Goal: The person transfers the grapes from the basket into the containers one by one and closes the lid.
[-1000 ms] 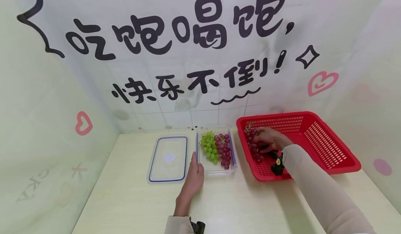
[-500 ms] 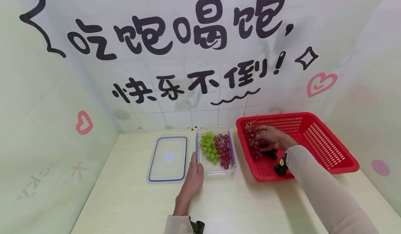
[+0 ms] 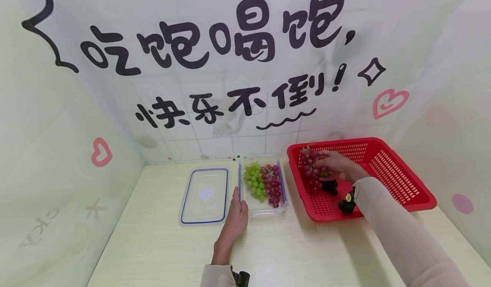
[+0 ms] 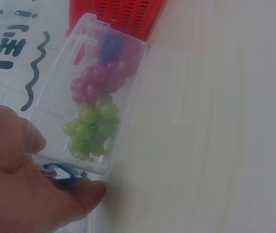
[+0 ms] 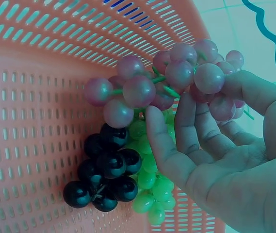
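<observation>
My left hand point(image 3: 238, 218) holds the near left side of a clear food container point(image 3: 267, 212), digits on either side of its wall in the left wrist view. Inside the container lie a green grape bunch point(image 4: 91, 126) and a purple grape bunch point(image 4: 104, 80), side by side. My right hand point(image 5: 230, 150) is in the red basket point(image 3: 383, 144), gripping another purple grape bunch point(image 5: 138, 92) near its left wall. Below that bunch, the right wrist view shows black grapes point(image 5: 111, 167) and another green grape bunch point(image 5: 152, 184).
A clear lid point(image 3: 203, 195) with a blue seal lies flat on the pale table point(image 3: 161, 244), left of the container. The basket stands to the container's right. Printed wall sheets point(image 3: 222, 73) close off the back and sides.
My right hand has lifted the purple grape bunch slightly along the basket's left wall, uncovering more of the black grapes. My left hand has stayed at the container.
</observation>
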The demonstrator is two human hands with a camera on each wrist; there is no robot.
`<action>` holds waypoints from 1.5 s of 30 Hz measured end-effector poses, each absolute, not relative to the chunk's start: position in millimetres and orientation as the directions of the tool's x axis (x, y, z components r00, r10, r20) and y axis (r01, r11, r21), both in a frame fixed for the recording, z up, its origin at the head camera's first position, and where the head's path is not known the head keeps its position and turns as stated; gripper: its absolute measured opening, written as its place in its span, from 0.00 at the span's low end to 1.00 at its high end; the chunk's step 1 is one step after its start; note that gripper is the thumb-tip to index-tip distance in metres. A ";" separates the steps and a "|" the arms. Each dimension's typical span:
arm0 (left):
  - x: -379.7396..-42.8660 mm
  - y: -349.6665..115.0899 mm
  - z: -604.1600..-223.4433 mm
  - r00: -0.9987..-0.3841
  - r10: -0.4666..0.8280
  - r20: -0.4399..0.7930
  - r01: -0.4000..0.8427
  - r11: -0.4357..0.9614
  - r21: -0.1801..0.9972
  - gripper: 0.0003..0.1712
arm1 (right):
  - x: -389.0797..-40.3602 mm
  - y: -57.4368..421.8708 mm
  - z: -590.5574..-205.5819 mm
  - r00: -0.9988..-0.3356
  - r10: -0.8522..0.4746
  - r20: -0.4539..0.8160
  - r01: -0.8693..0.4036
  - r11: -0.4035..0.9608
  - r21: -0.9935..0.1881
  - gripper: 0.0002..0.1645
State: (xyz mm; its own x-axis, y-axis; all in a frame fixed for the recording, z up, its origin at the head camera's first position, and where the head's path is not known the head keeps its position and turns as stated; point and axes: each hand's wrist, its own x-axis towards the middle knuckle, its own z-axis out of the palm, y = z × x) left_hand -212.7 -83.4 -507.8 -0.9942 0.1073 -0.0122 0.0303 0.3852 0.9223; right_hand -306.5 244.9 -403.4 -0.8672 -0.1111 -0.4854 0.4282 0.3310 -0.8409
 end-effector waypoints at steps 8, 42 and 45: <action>-212.5 -85.1 -508.1 -0.994 0.107 -0.006 0.037 0.392 0.919 0.33 | -309.6 246.9 -401.1 -0.866 -0.111 -0.487 0.435 0.310 -0.845 0.37; -214.1 -81.7 -507.4 -0.994 0.105 0.004 0.044 0.386 0.922 0.33 | -311.2 243.7 -381.1 -0.884 -0.145 -0.445 0.413 0.203 -0.888 0.40; -213.2 -84.2 -507.6 -0.995 0.101 -0.002 0.038 0.391 0.919 0.33 | -310.9 239.3 -378.9 -0.883 -0.175 -0.434 0.400 0.200 -0.894 0.41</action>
State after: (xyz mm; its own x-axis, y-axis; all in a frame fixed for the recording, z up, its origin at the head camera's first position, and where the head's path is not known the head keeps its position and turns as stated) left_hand -213.2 -84.2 -507.6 -0.9949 0.1009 -0.0020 0.0379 0.3914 0.9194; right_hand -310.9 239.3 -378.9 -0.8835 -0.1754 -0.4345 0.4002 0.1997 -0.8944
